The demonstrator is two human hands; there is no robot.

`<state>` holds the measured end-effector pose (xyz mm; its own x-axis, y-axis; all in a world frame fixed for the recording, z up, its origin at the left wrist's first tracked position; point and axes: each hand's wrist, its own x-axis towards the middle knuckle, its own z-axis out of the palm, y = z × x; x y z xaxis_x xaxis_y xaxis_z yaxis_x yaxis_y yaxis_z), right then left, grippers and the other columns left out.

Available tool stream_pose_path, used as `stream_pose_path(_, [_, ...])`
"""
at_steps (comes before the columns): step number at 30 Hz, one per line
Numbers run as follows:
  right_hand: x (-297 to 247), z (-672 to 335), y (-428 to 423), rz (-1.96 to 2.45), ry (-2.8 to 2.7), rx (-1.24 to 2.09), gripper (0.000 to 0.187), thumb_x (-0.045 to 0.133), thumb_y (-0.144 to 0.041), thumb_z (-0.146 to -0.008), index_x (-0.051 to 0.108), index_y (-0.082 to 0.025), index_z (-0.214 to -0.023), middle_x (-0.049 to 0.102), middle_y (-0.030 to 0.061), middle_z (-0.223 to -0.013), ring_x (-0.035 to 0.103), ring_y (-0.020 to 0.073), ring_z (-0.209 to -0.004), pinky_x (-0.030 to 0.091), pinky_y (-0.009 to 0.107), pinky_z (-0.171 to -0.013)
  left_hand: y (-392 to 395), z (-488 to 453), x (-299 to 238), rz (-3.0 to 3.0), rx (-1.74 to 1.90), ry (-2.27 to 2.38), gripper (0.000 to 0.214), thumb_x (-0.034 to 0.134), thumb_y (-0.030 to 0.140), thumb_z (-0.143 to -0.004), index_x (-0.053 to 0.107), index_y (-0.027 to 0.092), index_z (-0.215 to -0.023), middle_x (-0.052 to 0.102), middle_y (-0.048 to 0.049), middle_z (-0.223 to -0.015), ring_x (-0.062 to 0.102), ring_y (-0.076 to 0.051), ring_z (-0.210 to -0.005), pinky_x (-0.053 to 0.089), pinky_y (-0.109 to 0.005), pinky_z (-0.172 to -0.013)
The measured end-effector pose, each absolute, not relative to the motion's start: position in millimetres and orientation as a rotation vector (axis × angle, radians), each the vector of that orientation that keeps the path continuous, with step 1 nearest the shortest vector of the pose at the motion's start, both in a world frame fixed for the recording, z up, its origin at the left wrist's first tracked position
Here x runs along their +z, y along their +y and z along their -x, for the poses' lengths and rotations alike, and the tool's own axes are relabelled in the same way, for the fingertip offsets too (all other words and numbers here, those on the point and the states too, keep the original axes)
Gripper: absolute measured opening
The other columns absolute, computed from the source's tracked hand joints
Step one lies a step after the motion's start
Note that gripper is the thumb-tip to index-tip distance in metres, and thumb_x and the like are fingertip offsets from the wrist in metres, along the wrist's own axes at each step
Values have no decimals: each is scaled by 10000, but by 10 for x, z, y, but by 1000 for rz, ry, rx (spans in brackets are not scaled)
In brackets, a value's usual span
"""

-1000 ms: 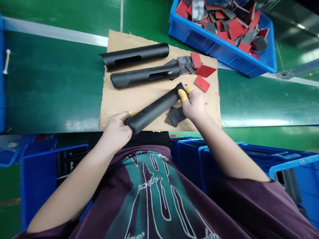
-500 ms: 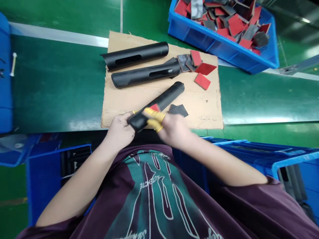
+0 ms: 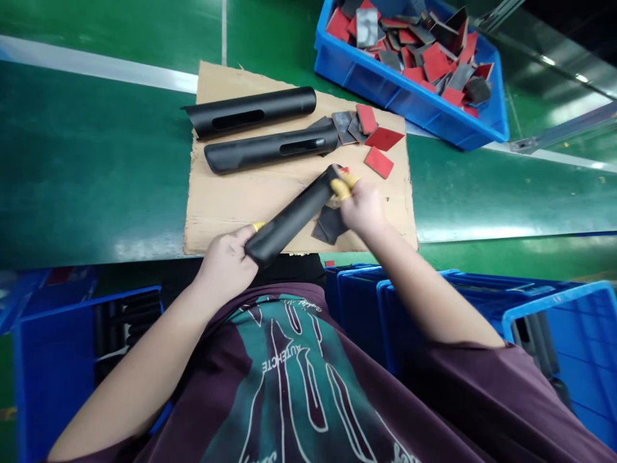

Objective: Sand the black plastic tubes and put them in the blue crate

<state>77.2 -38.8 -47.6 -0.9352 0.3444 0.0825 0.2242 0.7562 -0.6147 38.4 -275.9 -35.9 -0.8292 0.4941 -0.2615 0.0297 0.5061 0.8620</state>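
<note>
A black plastic tube [image 3: 294,218] lies slantwise over the cardboard, its near end toward my body. My left hand [image 3: 229,260] is closed around that near end. At the far end, my right hand [image 3: 354,199], with yellow coverings on its fingertips, is closed and pressed against the tube. A sliver of a red pad [image 3: 344,170] shows at its fingers; the rest is hidden. Dark grey pads [image 3: 331,225] lie beside and under the right hand. Two more black tubes, one slotted with a flared end [image 3: 250,112] and one slotted below it [image 3: 260,149], lie farther back.
The cardboard sheet [image 3: 231,199] covers part of the green table [image 3: 96,161]. Loose red pads [image 3: 379,162] lie at its right. A blue bin [image 3: 409,103] of red and grey pads stands behind. Blue crates [image 3: 569,347] stand below the table edge on both sides.
My right hand has slid from the near part of the tube to its far end. The left hand keeps its hold. The grey pads are more uncovered, and the view has shifted slightly.
</note>
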Motion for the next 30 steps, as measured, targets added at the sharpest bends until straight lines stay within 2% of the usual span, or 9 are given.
stream_pose_path(4, [-490,-831,-539,282,-2691,973,390,505,-326,-959,720,-177,-1249,778,85,-1178,727,253,-1101,588,416,-997,-2766,-342,-354,-399,1307,2245,219,461,235,-539,609,221,-700,584,22,-615,545,-171,-637,426,-244,-588])
stream_pose_path(7, [-491,-995,-717,-30,-2894,973,410,543,-361,-956,698,-229,-1313,806,72,-1029,761,228,-913,616,369,-926,-2791,-325,-373,-421,1289,2239,210,484,252,-573,621,213,-728,617,15,-649,583,-181,-689,443,-247,-634])
stream_pose_path(9, [-498,-934,-569,124,-2916,933,398,570,-382,-939,722,-230,-1275,805,79,-998,760,255,-870,622,416,-898,-2803,-333,-381,-446,1237,2281,198,483,259,-580,608,215,-727,586,23,-626,562,-173,-666,429,-250,-631])
stream_pose_path(12, [-516,-725,-255,521,-2705,925,388,514,-340,-957,734,-154,-1217,795,113,-1057,744,291,-1010,607,468,-927,-2799,-340,-367,-470,1184,2345,186,462,255,-565,579,218,-704,509,41,-574,485,-147,-585,383,-253,-585])
stream_pose_path(15, [-516,-739,-334,399,-2646,969,392,478,-308,-966,716,-175,-1248,773,84,-1187,710,259,-1140,572,435,-1021,-2789,-321,-364,-484,1198,2330,161,452,252,-542,551,222,-664,507,34,-566,495,-151,-588,388,-249,-577])
stream_pose_path(18, [-512,-867,-528,128,-2837,1020,392,516,-359,-962,712,-232,-1276,782,67,-1168,752,247,-1003,594,417,-992,-2798,-308,-395,-496,1186,2326,180,461,273,-570,583,217,-690,584,8,-613,565,-181,-650,431,-254,-614])
stream_pose_path(20, [-519,-842,-461,210,-2857,979,389,542,-389,-953,722,-238,-1262,798,76,-1092,759,279,-960,602,468,-967,-2808,-314,-411,-526,1146,2360,236,461,274,-600,627,208,-755,634,-8,-668,594,-191,-678,453,-259,-651])
stream_pose_path(24, [-532,-713,-258,505,-2646,1022,397,493,-363,-980,719,-155,-1231,782,110,-1137,729,285,-1089,578,484,-1003,-2812,-323,-395,-630,930,2502,295,450,272,-667,679,208,-841,644,-26,-663,592,-201,-614,454,-285,-655])
stream_pose_path(30, [-475,-910,-518,110,-2836,1177,383,547,-377,-970,697,-253,-1299,777,60,-1191,758,254,-1023,611,421,-966,-2834,-318,-414,-874,464,2709,320,467,282,-735,724,212,-912,738,-93,-759,693,-289,-727,443,-337,-636])
